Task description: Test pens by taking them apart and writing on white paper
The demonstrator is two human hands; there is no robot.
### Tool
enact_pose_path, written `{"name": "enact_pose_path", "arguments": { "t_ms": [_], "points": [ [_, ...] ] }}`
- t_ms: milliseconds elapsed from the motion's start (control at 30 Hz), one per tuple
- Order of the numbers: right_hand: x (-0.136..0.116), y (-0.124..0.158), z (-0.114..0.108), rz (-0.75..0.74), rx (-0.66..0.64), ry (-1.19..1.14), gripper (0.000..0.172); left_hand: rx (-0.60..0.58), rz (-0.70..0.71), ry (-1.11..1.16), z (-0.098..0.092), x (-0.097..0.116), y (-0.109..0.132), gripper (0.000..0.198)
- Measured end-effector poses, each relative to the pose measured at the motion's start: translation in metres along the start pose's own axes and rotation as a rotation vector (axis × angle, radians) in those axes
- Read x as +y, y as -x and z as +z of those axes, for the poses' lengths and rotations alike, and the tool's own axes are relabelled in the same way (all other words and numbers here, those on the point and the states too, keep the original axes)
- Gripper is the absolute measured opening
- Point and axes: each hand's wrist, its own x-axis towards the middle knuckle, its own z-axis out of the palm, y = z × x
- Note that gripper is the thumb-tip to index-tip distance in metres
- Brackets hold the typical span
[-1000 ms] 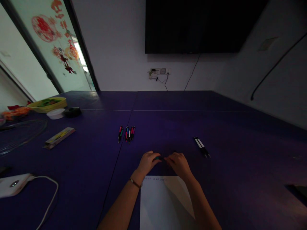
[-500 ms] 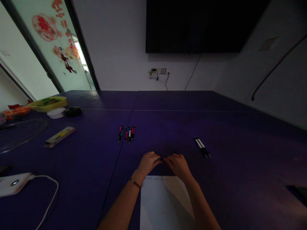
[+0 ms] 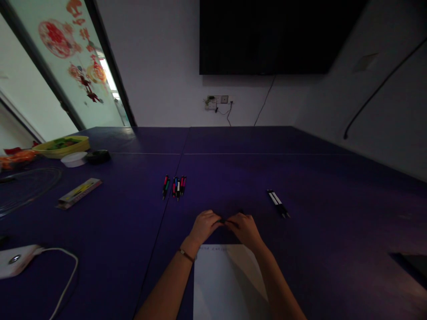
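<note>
My left hand and my right hand are closed, fingertips almost meeting above the top edge of a white sheet of paper. Between them they pinch a dark, slim pen, mostly covered by the fingers. A small dark end shows behind the right hand. Faint handwriting runs along the sheet's top. Beyond the left hand lies a group of coloured pens, with two more pens just left of it. Two white-and-black pens rest side by side, right of my right hand.
On the left of the purple table are a flat box, a roll of black tape, a white lid, a yellow basket and a white power strip with its cable. A dark object lies at the right edge.
The view has shifted slightly, so most things sit a little further left. Both hands keep their pinch on the pen, with hardly any movement.
</note>
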Motion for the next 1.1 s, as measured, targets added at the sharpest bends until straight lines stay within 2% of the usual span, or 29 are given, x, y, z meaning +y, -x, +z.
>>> {"name": "enact_pose_path", "arguments": {
  "t_ms": [100,200,300,400,467,533,600,700,833,933,1100],
  "points": [
    [0.014,0.001,-0.002,0.088,0.182,-0.171,0.031,0.103,-0.07,0.028,0.001,-0.001,-0.001,0.022],
    [0.029,0.003,-0.002,0.385,0.386,-0.161,0.04,0.209,-0.159,0.041,0.004,-0.004,-0.001,0.024],
    [0.036,0.006,0.005,0.548,0.376,-0.008,0.037,0.254,-0.193,0.048,0.004,-0.005,-0.001,0.024],
    [0.037,0.005,0.015,0.543,0.362,0.077,0.028,0.255,-0.183,0.058,0.004,-0.004,-0.002,0.025],
    [0.037,0.004,0.017,0.521,0.434,0.057,0.025,0.251,-0.173,0.056,0.004,-0.003,-0.002,0.024],
    [0.035,0.002,0.016,0.488,0.527,-0.089,0.026,0.249,-0.162,0.05,0.003,-0.002,-0.002,0.024],
    [0.032,0.0,0.012,0.44,0.567,-0.363,0.031,0.255,-0.153,0.038,0.003,-0.002,-0.002,0.024],
    [0.028,-0.002,0.006,0.345,0.49,-0.727,0.033,0.273,-0.155,0.017,0.004,-0.004,-0.002,0.024],
    [0.026,-0.002,0.006,0.281,0.411,-0.93,0.029,0.27,-0.157,0.019,0.005,-0.006,-0.002,0.023],
    [0.026,-0.003,0.009,0.259,0.39,-0.988,0.032,0.256,-0.141,0.029,0.005,-0.005,-0.002,0.024],
    [0.017,-0.003,0.006,0.197,0.298,-0.914,0.035,0.223,-0.115,0.021,0.005,-0.004,-0.003,0.027]
  ]
}}
